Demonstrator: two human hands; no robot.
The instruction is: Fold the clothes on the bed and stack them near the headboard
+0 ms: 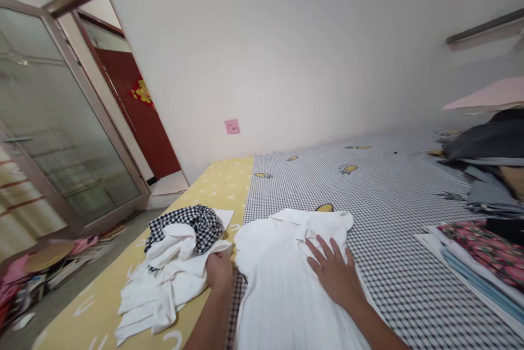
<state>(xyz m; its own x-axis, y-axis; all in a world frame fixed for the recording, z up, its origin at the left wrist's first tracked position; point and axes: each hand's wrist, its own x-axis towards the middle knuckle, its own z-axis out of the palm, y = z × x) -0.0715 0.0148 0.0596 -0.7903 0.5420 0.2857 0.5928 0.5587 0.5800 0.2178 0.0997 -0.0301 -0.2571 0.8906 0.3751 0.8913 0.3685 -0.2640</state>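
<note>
A plain white wall (286, 55) spans the background, meeting a bed surface covered in black-and-white checked fabric with yellow pineapple motifs (295, 186) and, on the left, a yellow fabric strip with white arch marks (102, 295). A metal-framed frosted glass door (77, 115) stands open at the left, with a dark red door (131, 104) visible beyond the doorway. The white ribbed collared garment (282, 279) lies spread flat at front centre, mostly on the checked fabric, collar end away from the wearer. To its left, on the yellow strip, sits a crumpled white cloth (176, 262), with a bunched black-and-white gingham cloth (196, 221) at its far side. At the right edge, a heap of dark and grey clothing (487, 159) lies beyond a folded stack of pink floral, white and blue fabrics (483, 262). The right hand (333, 273) rests palm down on the garment's upper right part, fingers spread apart. The left hand (219, 269) is closed, fingers curled on the right edge of the crumpled white cloth. Smallest noted item: a pink square paper note (232, 126), fixed low on the wall, its writing too small to read
</note>
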